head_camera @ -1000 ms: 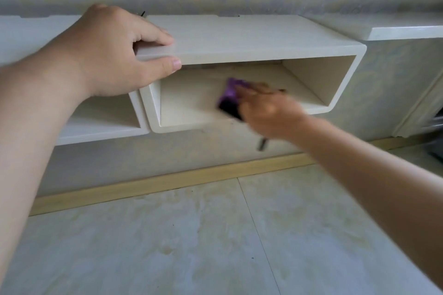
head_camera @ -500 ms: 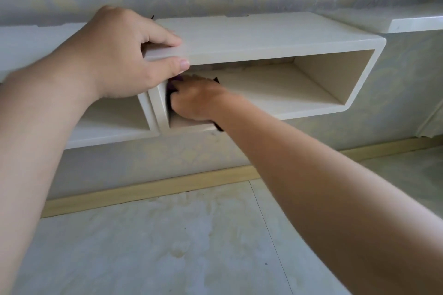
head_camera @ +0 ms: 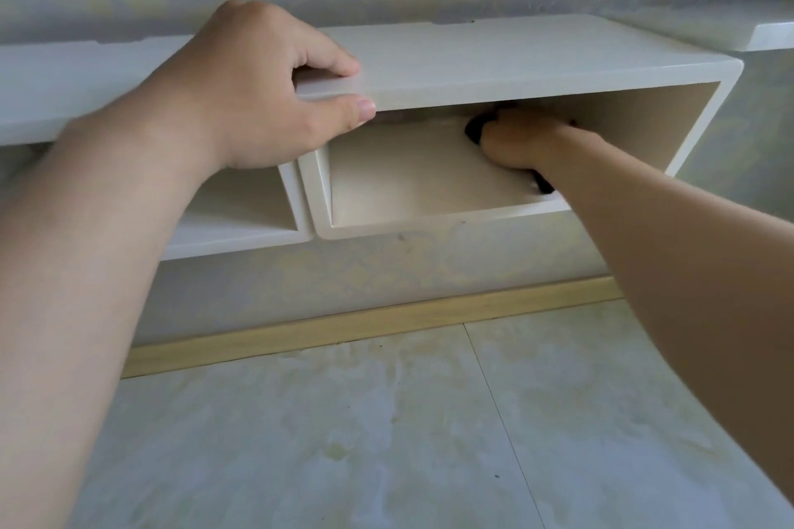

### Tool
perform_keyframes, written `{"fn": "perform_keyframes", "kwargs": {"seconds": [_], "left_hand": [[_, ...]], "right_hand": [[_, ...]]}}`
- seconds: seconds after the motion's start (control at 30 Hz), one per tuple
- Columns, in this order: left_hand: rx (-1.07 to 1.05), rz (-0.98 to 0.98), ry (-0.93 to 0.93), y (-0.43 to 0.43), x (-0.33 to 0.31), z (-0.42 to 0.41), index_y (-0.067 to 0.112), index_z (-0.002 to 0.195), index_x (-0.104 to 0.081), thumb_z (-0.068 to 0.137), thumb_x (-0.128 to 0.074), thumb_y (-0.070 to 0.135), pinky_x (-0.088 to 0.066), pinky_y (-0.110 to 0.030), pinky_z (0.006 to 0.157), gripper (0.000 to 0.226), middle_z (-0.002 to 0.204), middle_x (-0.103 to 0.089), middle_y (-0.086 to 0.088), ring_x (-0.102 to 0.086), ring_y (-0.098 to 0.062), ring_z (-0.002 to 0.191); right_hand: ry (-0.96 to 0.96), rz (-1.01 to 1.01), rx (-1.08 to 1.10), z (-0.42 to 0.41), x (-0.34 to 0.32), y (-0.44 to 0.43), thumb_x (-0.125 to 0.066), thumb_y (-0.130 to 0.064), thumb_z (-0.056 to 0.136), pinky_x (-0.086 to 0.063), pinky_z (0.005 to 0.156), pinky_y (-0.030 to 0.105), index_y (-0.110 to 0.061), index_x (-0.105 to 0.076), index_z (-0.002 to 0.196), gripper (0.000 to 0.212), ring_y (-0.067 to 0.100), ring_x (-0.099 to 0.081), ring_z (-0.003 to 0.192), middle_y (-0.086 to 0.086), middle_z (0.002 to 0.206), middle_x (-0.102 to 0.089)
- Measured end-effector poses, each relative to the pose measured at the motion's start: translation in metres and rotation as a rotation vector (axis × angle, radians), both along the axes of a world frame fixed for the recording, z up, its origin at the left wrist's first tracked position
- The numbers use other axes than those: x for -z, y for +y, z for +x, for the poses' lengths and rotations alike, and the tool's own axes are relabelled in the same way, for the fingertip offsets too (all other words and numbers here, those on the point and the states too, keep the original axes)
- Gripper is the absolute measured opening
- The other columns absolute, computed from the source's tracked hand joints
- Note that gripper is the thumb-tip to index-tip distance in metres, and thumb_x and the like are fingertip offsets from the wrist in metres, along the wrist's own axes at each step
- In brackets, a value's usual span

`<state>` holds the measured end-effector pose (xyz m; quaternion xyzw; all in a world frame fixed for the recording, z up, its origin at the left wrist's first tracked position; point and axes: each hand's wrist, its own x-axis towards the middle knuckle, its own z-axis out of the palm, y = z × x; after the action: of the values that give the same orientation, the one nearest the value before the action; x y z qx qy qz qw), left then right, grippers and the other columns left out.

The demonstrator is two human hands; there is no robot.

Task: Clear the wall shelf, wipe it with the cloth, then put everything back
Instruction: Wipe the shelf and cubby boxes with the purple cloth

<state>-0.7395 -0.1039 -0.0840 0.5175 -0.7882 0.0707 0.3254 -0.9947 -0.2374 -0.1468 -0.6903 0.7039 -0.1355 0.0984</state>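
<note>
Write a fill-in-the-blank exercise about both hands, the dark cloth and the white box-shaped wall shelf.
The left hand grips the white box-shaped wall shelf by its ____ board.
The right hand holds the dark crumpled cloth ____ the shelf's compartment.
The light wooden skirting strip runs ____ the shelf.
Missing words: top, inside, below.
</note>
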Motion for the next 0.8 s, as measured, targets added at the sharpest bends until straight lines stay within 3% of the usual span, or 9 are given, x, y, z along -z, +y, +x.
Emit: {"fn": "perform_keyframes", "kwargs": {"seconds": [0.13,0.2,0.37,0.47,0.53,0.57,0.63,0.73,0.8], "left_hand": [[0.000,0.002,0.006,0.000,0.000,0.001,0.020,0.119,-0.073,0.078,-0.078,0.049,-0.039,-0.025,0.107,0.051,0.126,-0.068,0.008,-0.056,-0.005,0.123],[-0.001,0.003,0.011,-0.001,0.000,0.001,0.020,0.120,-0.073,0.081,-0.079,0.042,-0.038,-0.024,0.108,0.044,0.127,-0.067,0.008,-0.055,-0.004,0.124],[-0.013,0.011,-0.004,0.001,0.001,0.003,0.023,0.122,-0.072,0.084,-0.075,0.040,-0.036,-0.022,0.106,0.042,0.132,-0.063,0.012,-0.053,-0.002,0.125],[-0.003,0.034,0.004,0.000,0.000,0.003,0.023,0.122,-0.071,0.083,-0.075,0.042,-0.037,-0.026,0.110,0.043,0.134,-0.063,0.012,-0.053,-0.002,0.127],[0.005,0.043,0.010,0.000,0.000,0.003,0.022,0.123,-0.071,0.082,-0.074,0.042,-0.035,-0.024,0.111,0.045,0.134,-0.063,0.010,-0.053,-0.002,0.127],[0.010,0.050,0.016,0.000,-0.001,0.003,0.022,0.123,-0.071,0.081,-0.074,0.042,-0.034,-0.023,0.111,0.046,0.134,-0.063,0.010,-0.053,-0.002,0.127],[0.018,0.063,0.024,0.000,-0.002,0.003,0.020,0.123,-0.071,0.081,-0.074,0.041,-0.033,-0.021,0.111,0.047,0.134,-0.064,0.009,-0.053,-0.002,0.127],[0.034,0.047,0.012,-0.001,-0.002,0.002,0.016,0.122,-0.072,0.082,-0.078,0.038,-0.033,-0.018,0.111,0.045,0.133,-0.065,0.003,-0.055,-0.004,0.126],[0.046,0.056,0.001,-0.002,-0.002,0.001,0.015,0.121,-0.073,0.079,-0.079,0.046,-0.035,-0.021,0.113,0.053,0.132,-0.066,0.000,-0.057,-0.007,0.126]], "right_hand": [[0.165,-0.104,-0.324,0.089,0.009,0.017,-0.031,-0.040,0.097,-0.043,0.102,0.044,-0.023,-0.057,0.128,0.044,0.033,-0.053,0.124,0.008,0.140,-0.055],[0.156,-0.122,-0.462,0.123,0.015,0.025,-0.028,-0.039,0.093,-0.037,0.105,0.044,-0.027,-0.049,0.139,0.052,0.032,-0.045,0.134,0.006,0.151,-0.047],[0.163,-0.048,-0.440,0.096,0.008,0.025,-0.024,-0.058,0.097,-0.025,0.112,0.050,-0.038,-0.034,0.149,0.057,0.029,-0.032,0.145,-0.002,0.162,-0.031],[0.139,0.004,-0.222,0.028,-0.002,0.015,-0.027,-0.045,0.104,-0.037,0.105,0.042,-0.022,-0.049,0.137,0.045,0.029,-0.051,0.130,0.006,0.150,-0.047],[0.053,0.000,-0.037,-0.013,-0.004,0.015,-0.030,-0.049,0.103,-0.053,0.076,0.031,-0.022,-0.056,0.128,0.045,0.031,-0.071,0.086,0.007,0.128,-0.060],[0.013,-0.006,0.020,-0.026,-0.004,0.016,-0.031,-0.052,0.102,-0.053,0.060,0.027,-0.024,-0.056,0.126,0.045,0.031,-0.070,0.063,0.006,0.116,-0.062],[-0.021,-0.017,0.065,-0.031,-0.004,0.014,-0.033,-0.051,0.103,-0.048,0.043,0.025,-0.028,-0.055,0.119,0.036,0.031,-0.064,0.044,0.003,0.095,-0.058],[0.035,-0.079,0.050,-0.019,-0.002,0.017,-0.038,-0.040,0.106,-0.052,0.041,0.034,-0.033,-0.050,0.108,0.014,0.036,-0.067,0.052,0.006,0.104,-0.058],[0.141,-0.171,0.009,-0.017,0.006,0.027,-0.042,-0.043,0.104,-0.049,0.052,0.033,-0.032,-0.054,0.117,0.022,0.040,-0.070,0.075,0.011,0.116,-0.062]]}}
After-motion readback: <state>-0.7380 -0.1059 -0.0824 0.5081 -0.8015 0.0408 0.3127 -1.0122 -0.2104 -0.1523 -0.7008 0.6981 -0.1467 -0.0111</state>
